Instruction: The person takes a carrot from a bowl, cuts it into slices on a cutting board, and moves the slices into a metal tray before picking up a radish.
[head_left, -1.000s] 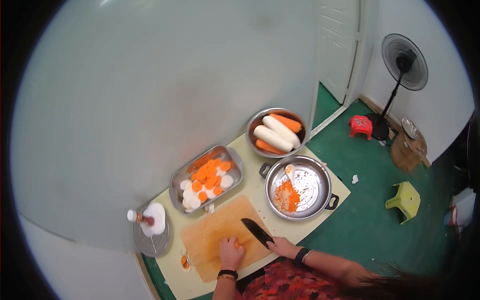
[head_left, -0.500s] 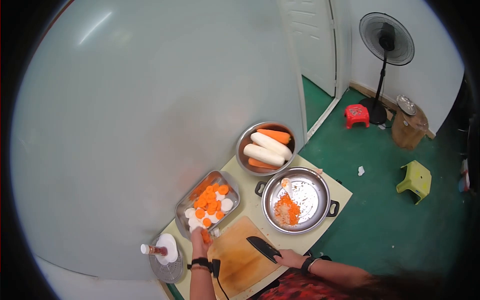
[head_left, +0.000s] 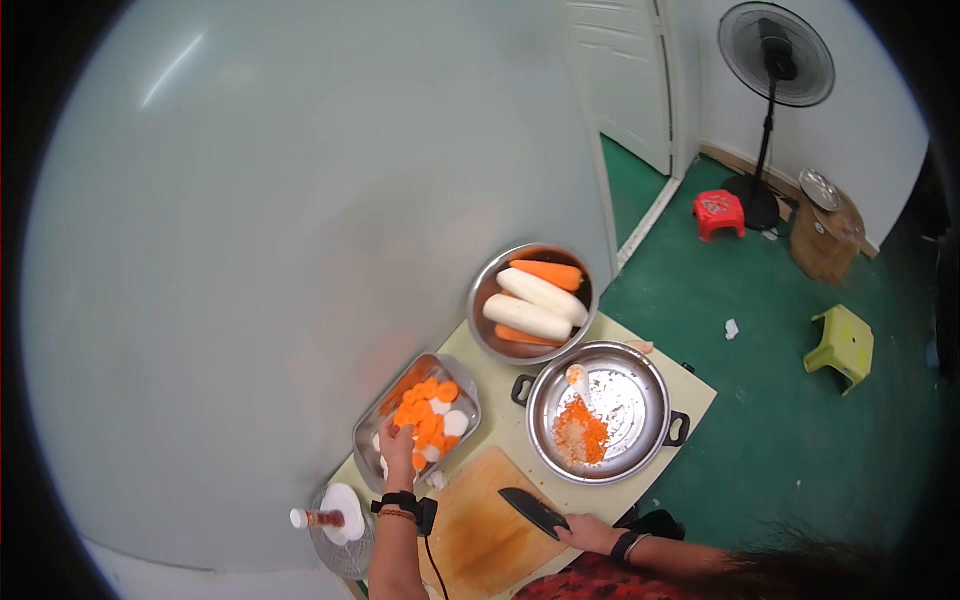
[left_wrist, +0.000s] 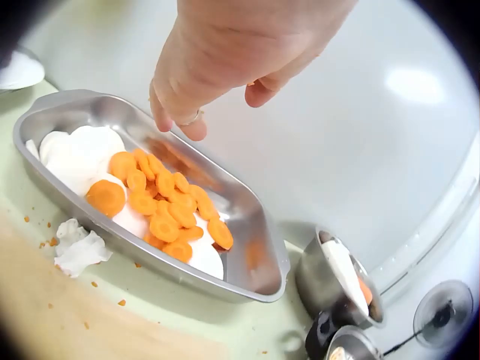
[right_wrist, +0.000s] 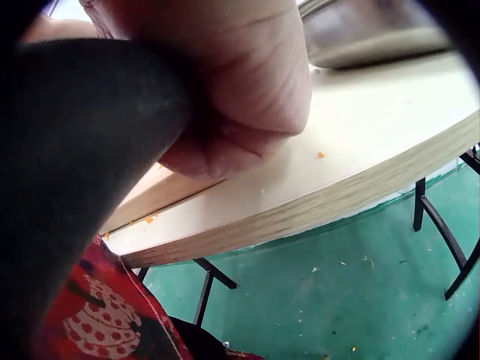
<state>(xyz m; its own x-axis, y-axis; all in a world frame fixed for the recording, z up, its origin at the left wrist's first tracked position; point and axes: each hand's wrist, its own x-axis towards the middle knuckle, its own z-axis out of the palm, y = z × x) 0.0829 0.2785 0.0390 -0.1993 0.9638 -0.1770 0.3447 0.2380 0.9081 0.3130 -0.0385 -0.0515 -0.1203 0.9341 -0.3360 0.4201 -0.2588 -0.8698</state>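
Note:
My left hand (head_left: pixel 399 455) is over the metal tray (left_wrist: pixel 259 270), its fingers loose and holding nothing in the left wrist view. Inside the tray lie many orange carrot slices (left_wrist: pixel 176 214) on top of white radish slices (left_wrist: pixel 82 154). My right hand (head_left: pixel 590 536) grips the handle of a knife (head_left: pixel 532 511), its black blade low over the right part of the wooden cutting board (head_left: pixel 490 540). In the right wrist view the curled fingers (right_wrist: pixel 259 90) wrap the dark handle (right_wrist: pixel 97 112).
A steel bowl (head_left: pixel 478 335) of whole radishes and carrots stands at the table's back corner. In front is a two-handled pan (head_left: pixel 635 420) with chopped bits and a white spoon (head_left: pixel 578 380). A bottle (head_left: pixel 315 518) lies left of the tray. White scraps (left_wrist: pixel 79 251) sit beside it.
My left hand has gone from the cutting board to the tray with carrot slices and let them go there. The right hand keeps holding the knife by the board.

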